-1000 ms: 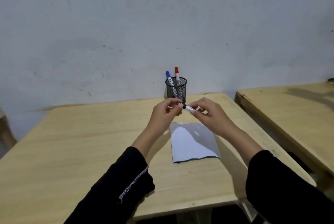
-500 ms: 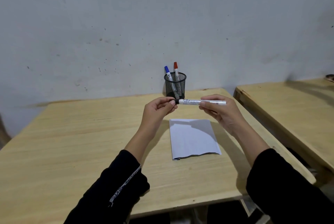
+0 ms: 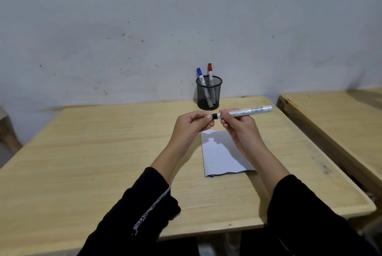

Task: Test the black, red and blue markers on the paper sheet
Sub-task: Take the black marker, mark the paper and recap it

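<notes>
Above white paper sheet (image 3: 223, 154) on pale wooden desk (image 3: 103, 152): right hand (image 3: 237, 129) grip pinching white-barrelled black marker (image 3: 246, 111), left hand (image 3: 192, 125) grip pinching its black cap (image 3: 214, 116).

Dark print runs along the white barrel of the black marker (image 3: 246, 111), and more marks the blue marker (image 3: 201, 79) and red marker (image 3: 210, 76), but all of it is too small to read.
</notes>
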Tool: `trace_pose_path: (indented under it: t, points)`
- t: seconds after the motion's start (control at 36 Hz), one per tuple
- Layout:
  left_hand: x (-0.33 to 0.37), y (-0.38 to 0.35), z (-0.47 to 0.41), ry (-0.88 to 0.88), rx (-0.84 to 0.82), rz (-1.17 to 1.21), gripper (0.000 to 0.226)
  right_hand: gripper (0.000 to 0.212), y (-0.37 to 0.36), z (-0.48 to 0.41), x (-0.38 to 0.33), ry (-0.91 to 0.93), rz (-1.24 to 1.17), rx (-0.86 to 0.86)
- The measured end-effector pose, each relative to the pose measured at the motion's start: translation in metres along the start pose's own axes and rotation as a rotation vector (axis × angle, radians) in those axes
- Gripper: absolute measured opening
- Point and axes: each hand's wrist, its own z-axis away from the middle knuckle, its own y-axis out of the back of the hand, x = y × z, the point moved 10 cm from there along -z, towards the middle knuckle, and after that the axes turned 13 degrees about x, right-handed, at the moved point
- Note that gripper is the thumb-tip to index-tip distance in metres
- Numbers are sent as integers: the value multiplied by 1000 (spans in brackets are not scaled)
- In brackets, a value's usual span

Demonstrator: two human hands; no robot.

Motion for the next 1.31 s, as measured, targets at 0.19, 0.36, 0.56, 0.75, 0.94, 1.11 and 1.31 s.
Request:
trace_pose_path:
  t: [0.19,0.36,0.56,0.75,0.94,1.11,1.31]
  points:
    - [-10,7,-4,74,-16,14,7,8,-7,0,-2,95,127,-94]
    - [-8,19,-12,103,4,22,8,13,-8,-4,-12,163,145,-100]
    - [-6,65,-34,-25,129,-477,8,11,16,-16,-21,175,166,3]
    - [-10,60,-48,-124,13,-970,5,7,24,-18,-9,142,208,57]
    - [-18,46,-53,-156,-75,-1110,14,6,28,-18,-4,110,243,70]
    - [-18,48,-51,-203,-28,-1097,29,5,32,-20,-2,91,273,74]
    - [26,46,-12,-592,137,-1008,37,5,26,-20,1,78,256,78]
